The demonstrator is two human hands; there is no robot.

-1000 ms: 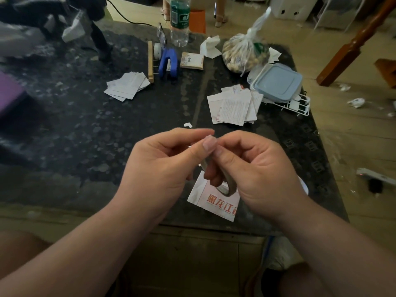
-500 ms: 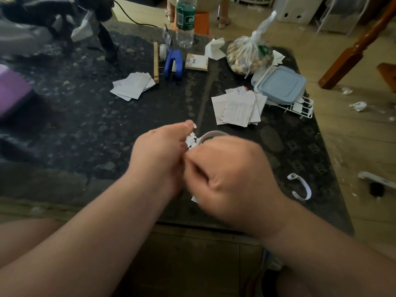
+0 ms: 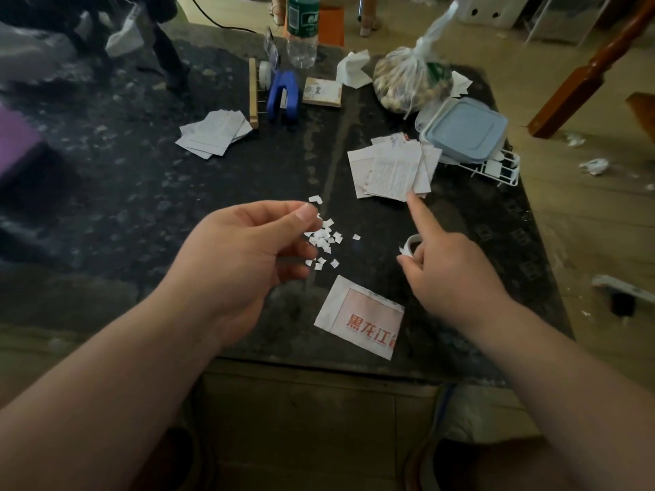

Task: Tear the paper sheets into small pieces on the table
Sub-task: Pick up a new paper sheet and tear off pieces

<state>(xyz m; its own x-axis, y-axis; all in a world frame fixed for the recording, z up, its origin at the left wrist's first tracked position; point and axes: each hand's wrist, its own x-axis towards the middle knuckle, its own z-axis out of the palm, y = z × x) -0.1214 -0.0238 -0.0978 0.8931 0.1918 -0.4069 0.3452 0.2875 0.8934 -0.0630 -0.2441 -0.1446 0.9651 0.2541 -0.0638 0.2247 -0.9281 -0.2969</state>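
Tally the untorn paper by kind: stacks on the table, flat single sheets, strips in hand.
Stacks of white paper sheets: 2
Single white sheet with red print: 1
Curled white paper strip, gripped in the right hand: 1
Total: 4

Far side, left to right:
- wooden strip on edge
- blue stapler-type tool just beside it
- small printed box, flat

Clear water bottle, green label, upright behind them. Knotted clear bag of nuts to the right. Near it, a container with a pale blue lid rests on a white wire rack. Purple block at the left edge. Reddish wooden post leans over the floor.
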